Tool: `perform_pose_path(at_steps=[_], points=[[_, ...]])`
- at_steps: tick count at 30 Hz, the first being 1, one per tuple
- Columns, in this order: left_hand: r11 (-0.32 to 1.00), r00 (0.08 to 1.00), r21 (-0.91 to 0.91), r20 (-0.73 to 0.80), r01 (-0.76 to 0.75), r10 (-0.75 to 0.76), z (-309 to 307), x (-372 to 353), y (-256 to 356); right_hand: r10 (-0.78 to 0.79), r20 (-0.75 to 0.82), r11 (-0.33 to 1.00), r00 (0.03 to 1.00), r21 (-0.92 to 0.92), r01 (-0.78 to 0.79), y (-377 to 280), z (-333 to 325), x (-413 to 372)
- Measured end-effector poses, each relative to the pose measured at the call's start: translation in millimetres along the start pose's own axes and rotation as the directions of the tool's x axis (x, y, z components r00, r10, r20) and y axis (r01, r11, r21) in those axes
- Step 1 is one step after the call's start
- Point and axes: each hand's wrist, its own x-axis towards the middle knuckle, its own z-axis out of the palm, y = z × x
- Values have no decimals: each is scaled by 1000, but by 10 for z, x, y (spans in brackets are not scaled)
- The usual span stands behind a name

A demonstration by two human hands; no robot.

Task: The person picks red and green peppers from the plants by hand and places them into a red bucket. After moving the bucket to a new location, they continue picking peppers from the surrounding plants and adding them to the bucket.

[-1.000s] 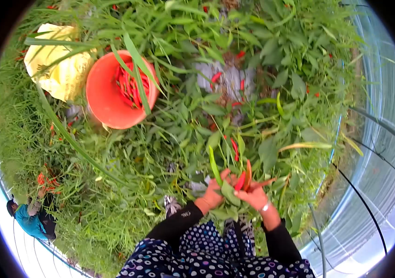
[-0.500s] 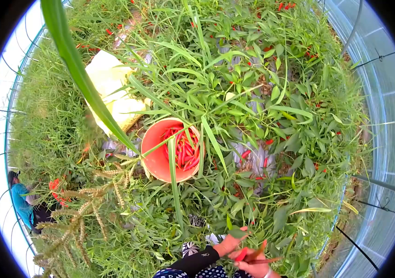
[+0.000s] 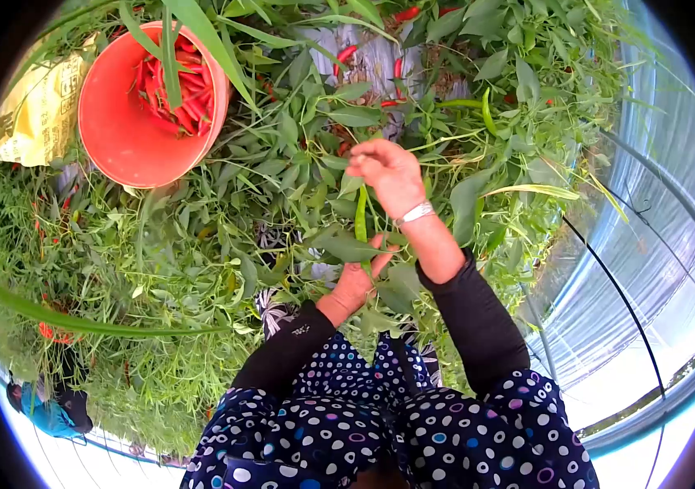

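My left hand point(image 3: 353, 284) is low among the leaves, its fingers closed around part of a pepper plant point(image 3: 400, 285); leaves hide some of the fingers. Just above those fingers hangs a long green pepper point(image 3: 360, 213). My right hand point(image 3: 392, 178), with a silver bracelet point(image 3: 415, 213) at the wrist, is raised over the foliage, fingers curled and thumb and fingertips close together. Whatever is between its fingertips, if anything, is too small to make out. Up to the left, a pinkish-red bucket point(image 3: 111, 122) is tilted towards me, with many red peppers point(image 3: 180, 85) inside.
A yellow printed sack point(image 3: 42, 114) lies left of the bucket. Red peppers point(image 3: 346, 57) lie or hang near the grey ground sheet point(image 3: 372, 65). Clear plastic greenhouse walling point(image 3: 592, 301) and a black line point(image 3: 629, 293) run along the right. Another person point(image 3: 50, 411) is at lower left.
The view has tipped down towards my lap, and the bucket appears larger and farther left. My right hand has risen away from my left; the red peppers it held no longer show.
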Motion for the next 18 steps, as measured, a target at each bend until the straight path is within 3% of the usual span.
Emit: perform_pose_path(at_steps=[1,2,4,5,6,8,10,12,13,14,15,16,17,18], points=[[598,945,733,225,-324,236,24,-23,93,110,-64,985,992,-127,-118,157,-271,59],[-280,825,832,535,-479,180,35,-25,154,209,-142,940,968,-243,-238,312,-512,99],[-165,837,856,515,-490,183,74,-8,146,224,-68,632,972,-749,-198,629,-864,106],[-72,844,865,501,-497,194,38,12,127,46,78,407,996,-912,53,761,-912,51],[-58,850,870,491,-490,189,-22,44,94,62,72,406,995,-913,41,883,-952,27],[-288,746,776,625,-562,229,-61,114,40,80,-62,375,995,-923,-88,887,-893,9],[-222,734,775,632,-592,247,-31,209,24,39,-46,335,998,-940,-56,968,-880,20],[362,890,822,452,-441,58,-6,321,-17,231,-220,304,948,-909,-285,1089,-842,50],[943,977,315,145,104,-156,253,248,91,77,-133,182,988,-973,-145,914,-661,-17],[943,977,319,149,97,-151,208,310,90,69,-130,183,989,-973,-140,955,-676,-5],[850,926,473,375,-232,45,137,400,132,86,-138,139,987,-979,-149,1003,-711,59],[657,781,524,602,-543,165,80,451,172,109,-149,96,983,-983,-159,1045,-738,102],[820,945,553,324,-146,-50,50,461,176,96,-132,173,987,-974,-147,974,-750,124],[816,947,559,317,-147,-47,16,480,189,69,-109,203,992,-972,-121,944,-769,136]])
